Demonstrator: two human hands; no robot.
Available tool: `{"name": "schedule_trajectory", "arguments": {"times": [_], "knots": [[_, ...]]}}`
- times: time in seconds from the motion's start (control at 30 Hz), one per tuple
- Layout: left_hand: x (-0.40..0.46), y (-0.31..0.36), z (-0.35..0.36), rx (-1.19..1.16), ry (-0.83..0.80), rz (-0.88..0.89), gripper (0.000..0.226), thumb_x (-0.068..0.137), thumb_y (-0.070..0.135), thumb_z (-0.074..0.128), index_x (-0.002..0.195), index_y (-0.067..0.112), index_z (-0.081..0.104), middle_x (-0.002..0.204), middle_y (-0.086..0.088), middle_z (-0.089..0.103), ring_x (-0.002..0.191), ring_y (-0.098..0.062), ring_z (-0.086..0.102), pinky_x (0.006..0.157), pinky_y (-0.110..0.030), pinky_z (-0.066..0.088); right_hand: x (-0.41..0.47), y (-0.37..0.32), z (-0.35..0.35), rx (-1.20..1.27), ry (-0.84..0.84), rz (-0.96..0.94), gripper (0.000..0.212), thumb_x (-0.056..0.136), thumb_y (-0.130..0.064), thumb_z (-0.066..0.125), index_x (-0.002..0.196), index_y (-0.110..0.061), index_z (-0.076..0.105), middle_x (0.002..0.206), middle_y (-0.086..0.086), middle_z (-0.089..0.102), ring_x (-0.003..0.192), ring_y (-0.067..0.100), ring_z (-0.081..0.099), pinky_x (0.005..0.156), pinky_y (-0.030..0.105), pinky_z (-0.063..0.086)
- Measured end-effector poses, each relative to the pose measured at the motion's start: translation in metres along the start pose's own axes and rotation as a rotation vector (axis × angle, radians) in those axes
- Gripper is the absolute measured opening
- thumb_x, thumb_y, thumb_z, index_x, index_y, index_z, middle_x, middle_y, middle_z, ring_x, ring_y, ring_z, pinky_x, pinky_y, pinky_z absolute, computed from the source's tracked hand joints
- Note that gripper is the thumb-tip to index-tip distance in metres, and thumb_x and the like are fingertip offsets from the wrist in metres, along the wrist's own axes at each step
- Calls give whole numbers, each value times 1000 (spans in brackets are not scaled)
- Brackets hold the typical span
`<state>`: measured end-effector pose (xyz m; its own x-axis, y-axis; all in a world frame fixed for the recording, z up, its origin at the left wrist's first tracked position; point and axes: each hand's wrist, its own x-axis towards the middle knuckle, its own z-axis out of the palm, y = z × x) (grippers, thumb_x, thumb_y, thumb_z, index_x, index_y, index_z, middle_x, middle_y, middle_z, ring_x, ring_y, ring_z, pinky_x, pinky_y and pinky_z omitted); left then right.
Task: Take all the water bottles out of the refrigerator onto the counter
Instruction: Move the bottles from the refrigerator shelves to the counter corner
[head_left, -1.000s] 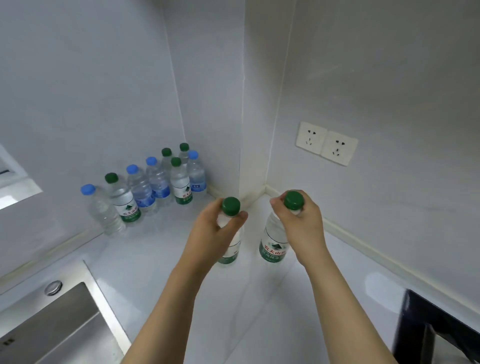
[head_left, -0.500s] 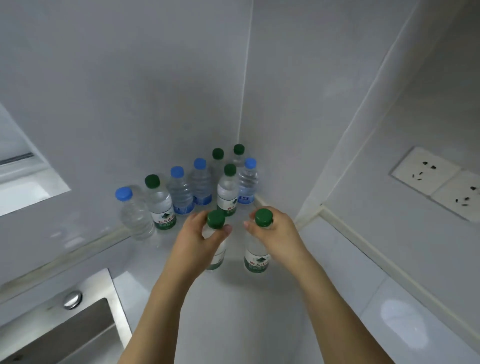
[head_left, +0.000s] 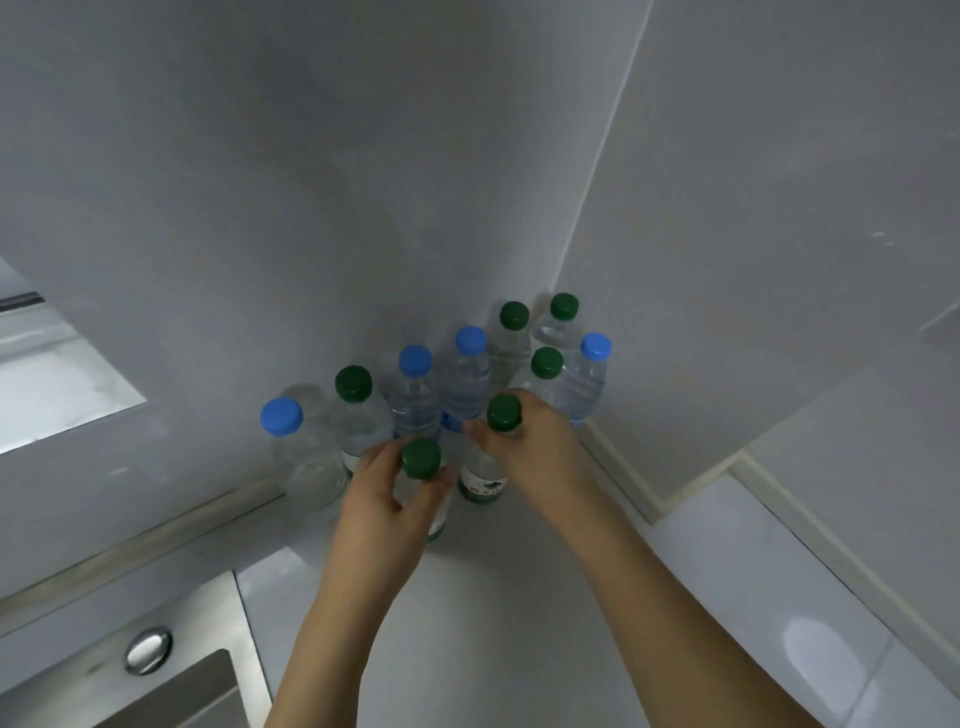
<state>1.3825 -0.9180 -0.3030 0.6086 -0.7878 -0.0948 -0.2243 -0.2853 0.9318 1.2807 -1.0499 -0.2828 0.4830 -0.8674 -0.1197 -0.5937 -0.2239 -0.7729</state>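
Observation:
My left hand (head_left: 384, 499) grips a green-capped water bottle (head_left: 421, 458) near its neck. My right hand (head_left: 535, 447) grips a second green-capped bottle (head_left: 482, 480) the same way. Both bottles stand upright on the white counter (head_left: 493, 597), just in front of a cluster of several bottles with blue and green caps (head_left: 415, 400) packed into the wall corner. The leftmost blue-capped bottle (head_left: 301, 452) stands a little apart. The refrigerator is out of sight.
A steel sink (head_left: 171, 696) with a round button (head_left: 148, 650) lies at the lower left. Grey walls close the corner behind the bottles. A window ledge (head_left: 52, 384) shows at the left. A raised trim strip (head_left: 675, 499) runs along the wall base on the right.
Both hands have carried their bottles leftward and back into the corner, up against the standing cluster. The view has swung left, and the wall sockets have gone out of view.

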Motion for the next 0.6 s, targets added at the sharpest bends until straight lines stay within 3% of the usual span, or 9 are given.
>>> {"name": "schedule_trajectory", "arguments": {"times": [0.13,0.2,0.3,0.43,0.53,0.6], "knots": [[11,-5,4,-12,-1,-1,20,89,38,66,99,49,53,110,21,54,96,18,49,74,-8,37,12,0,-9,-178,-36,7,29,83,-50,67,82,-23,57,76,-4,60,68,12,59,54,25,42],[18,-8,8,-1,20,15,20,89,37,66,105,42,56,111,18,55,97,13,51,74,-7,37,12,-2,-14,-143,-123,73,30,86,-52,63,92,-22,61,81,-6,64,67,9,59,60,29,51],[25,-8,14,-18,61,28,22,89,34,67,109,35,58,110,17,55,98,12,52,74,-5,37,12,-3,-14,-104,-114,72,28,87,-47,64,97,-21,62,85,-4,66,62,10,59,64,34,54],[34,-4,25,-37,92,62,18,90,32,66,105,36,57,109,17,53,97,16,49,72,3,36,16,1,-6,-73,11,24,22,89,-38,66,98,-23,54,79,-9,59,65,9,54,56,21,41],[38,-4,31,-11,112,54,24,91,36,65,114,30,60,115,11,53,96,4,53,73,-2,38,15,3,-3,-122,63,-74,26,90,-38,65,107,-22,54,89,-9,58,80,9,55,56,9,34],[37,-5,34,7,124,55,27,91,39,64,116,29,58,118,11,52,99,-3,52,76,-4,35,15,3,-5,-145,48,-106,28,91,-39,64,109,-21,54,92,-9,57,83,9,55,57,8,33]]}}
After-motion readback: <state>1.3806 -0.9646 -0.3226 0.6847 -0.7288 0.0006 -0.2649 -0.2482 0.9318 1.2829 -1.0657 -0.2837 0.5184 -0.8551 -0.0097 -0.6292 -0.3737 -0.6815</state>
